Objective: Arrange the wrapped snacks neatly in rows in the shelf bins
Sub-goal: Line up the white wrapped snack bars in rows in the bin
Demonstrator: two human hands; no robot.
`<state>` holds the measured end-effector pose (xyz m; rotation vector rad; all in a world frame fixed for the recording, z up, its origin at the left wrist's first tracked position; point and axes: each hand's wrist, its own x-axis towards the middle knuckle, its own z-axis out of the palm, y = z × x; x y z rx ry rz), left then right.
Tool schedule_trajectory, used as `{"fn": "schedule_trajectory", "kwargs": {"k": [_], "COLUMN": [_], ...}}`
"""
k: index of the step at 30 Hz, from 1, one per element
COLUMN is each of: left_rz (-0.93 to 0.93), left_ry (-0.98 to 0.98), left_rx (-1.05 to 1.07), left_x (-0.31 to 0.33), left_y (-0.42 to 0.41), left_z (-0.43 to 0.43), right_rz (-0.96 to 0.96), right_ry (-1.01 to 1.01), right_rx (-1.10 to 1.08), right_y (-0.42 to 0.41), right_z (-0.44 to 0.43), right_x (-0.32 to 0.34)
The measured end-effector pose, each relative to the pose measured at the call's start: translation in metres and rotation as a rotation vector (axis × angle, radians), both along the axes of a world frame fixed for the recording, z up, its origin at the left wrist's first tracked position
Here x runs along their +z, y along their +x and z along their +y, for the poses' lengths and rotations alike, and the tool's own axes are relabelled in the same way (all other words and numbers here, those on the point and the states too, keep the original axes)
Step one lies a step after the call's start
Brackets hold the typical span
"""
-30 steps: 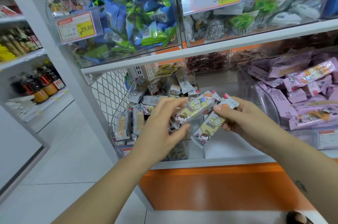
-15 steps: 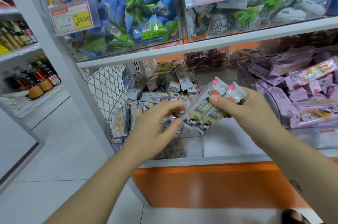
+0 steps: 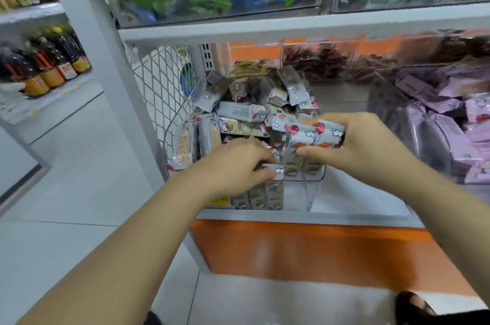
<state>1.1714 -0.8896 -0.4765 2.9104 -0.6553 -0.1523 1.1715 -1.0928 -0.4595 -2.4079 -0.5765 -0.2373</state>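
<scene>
Along the front wall of the clear bin (image 3: 302, 192) a short row (image 3: 257, 198) of snacks stands upright. The heap (image 3: 252, 104) behind is jumbled, so I'd say early days, most left to do. R hand (image 3: 371, 149) is over the bin's front-right corner, fingers (image 3: 344, 118) and thumb curled round a bundle (image 3: 316, 135) of approx. three snacks. L hand (image 3: 228, 168) is at the front edge, fingertips pinching one snack (image 3: 274, 171).
</scene>
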Motion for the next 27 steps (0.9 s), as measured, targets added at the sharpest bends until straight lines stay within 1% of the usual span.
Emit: {"fn": "schedule_trajectory", "kwargs": {"k": [2,7,12,15,17,20,22,25,27], "left_rz": [0.005,-0.005,-0.024,0.005,0.014,0.053,0.127,0.189,0.187], "left_ry": [0.006,-0.020,0.023,0.002,0.000,-0.038,-0.081,-0.212,-0.265], "left_rx": [0.000,-0.003,-0.001,0.017,0.028,0.034,0.048,0.006,-0.023], "left_x": [-0.003,-0.003,-0.001,0.000,0.000,0.001,0.006,0.013,0.014], "left_y": [0.000,0.003,0.002,0.003,0.003,0.001,-0.003,-0.006,-0.002], "left_z": [-0.002,-0.001,0.000,0.002,0.002,0.001,0.000,-0.007,-0.014], "right_rz": [0.027,0.016,0.029,0.065,0.004,-0.148,-0.165,-0.130,-0.045], "right_ry": [-0.027,-0.047,-0.118,-0.212,-0.286,-0.554,-0.628,-0.630,-0.495], "right_rx": [0.007,0.057,0.061,0.075,0.052,0.022,0.014,0.041,0.114], "right_y": [0.006,0.010,0.010,0.008,0.006,0.003,0.004,0.007,0.007], "right_z": [0.000,-0.002,-0.001,0.003,0.006,0.009,0.007,0.003,0.000], "right_x": [0.003,0.009,0.009,0.005,0.000,-0.008,-0.010,-0.013,-0.014]}}
